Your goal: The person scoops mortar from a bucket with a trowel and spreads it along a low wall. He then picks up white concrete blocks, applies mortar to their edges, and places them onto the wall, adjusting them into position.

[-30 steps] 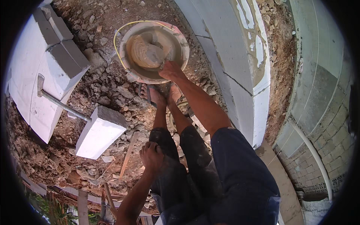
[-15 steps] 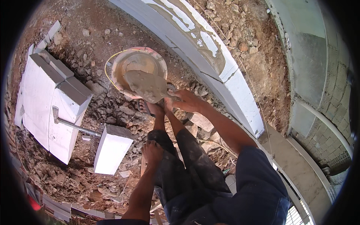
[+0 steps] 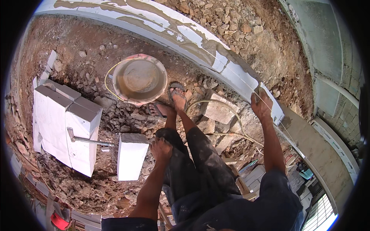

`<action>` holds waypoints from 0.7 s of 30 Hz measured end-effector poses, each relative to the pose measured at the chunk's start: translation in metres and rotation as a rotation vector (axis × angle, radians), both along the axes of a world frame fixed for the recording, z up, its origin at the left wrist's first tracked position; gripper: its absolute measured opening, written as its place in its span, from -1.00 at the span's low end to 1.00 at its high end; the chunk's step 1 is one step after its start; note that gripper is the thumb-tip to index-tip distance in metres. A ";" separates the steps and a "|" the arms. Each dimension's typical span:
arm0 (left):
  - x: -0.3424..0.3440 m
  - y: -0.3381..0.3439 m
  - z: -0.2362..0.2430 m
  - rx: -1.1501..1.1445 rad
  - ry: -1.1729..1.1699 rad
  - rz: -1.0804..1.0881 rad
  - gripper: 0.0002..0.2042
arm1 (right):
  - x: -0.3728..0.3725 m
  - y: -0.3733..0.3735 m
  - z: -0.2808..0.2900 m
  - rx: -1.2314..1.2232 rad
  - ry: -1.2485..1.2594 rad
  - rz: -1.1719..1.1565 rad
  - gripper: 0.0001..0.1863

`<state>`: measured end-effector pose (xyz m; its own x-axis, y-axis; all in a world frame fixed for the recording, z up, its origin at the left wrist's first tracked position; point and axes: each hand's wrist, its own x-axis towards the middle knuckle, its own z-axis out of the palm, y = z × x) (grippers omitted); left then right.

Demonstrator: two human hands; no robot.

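My right hand (image 3: pixel 262 104) is closed at the top of the curved white block wall (image 3: pixel 241 81), just above its near end. Its grip hides most of what it holds, the trowel seen in the earlier frame; grey mortar (image 3: pixel 243 63) lies just past the fingers. My left hand (image 3: pixel 161 149) rests on my left knee with bent fingers and holds nothing that I can see. Close to its left stands a single white block (image 3: pixel 132 159). Ahead of my feet sits a round mortar bucket (image 3: pixel 163 85) with a yellow handle, wet grey mortar inside.
A stack of white blocks (image 3: pixel 54 127) stands at the left, with a hammer (image 3: pixel 86 139) lying across it. A string line (image 3: pixel 287 130) runs along the wall. Broken stones and a hose (image 3: pixel 235 109) lie between my sandalled feet (image 3: pixel 178 96) and the wall.
My right hand has moved from over the bucket, where it held a mortar-loaded trowel, rightward to the wall top. The view has shifted; my left hand stays on the knee.
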<state>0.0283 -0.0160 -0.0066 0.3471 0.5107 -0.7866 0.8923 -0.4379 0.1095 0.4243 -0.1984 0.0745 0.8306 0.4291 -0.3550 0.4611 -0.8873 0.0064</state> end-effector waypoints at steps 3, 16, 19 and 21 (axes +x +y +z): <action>0.006 0.010 0.005 -0.160 0.107 -0.030 -0.65 | -0.027 -0.054 -0.011 -0.023 -0.065 -0.049 -0.64; -0.023 0.002 0.001 -0.160 -0.008 0.042 -0.76 | -0.223 0.159 -0.210 0.745 -0.203 -0.698 -0.54; -0.021 0.005 0.003 -0.157 -0.028 0.131 -0.78 | -0.277 0.144 -0.206 0.742 -0.072 -0.413 -0.54; -0.023 0.006 0.007 -0.174 -0.014 0.186 -0.79 | -0.283 0.135 -0.186 0.820 0.177 -0.338 -0.54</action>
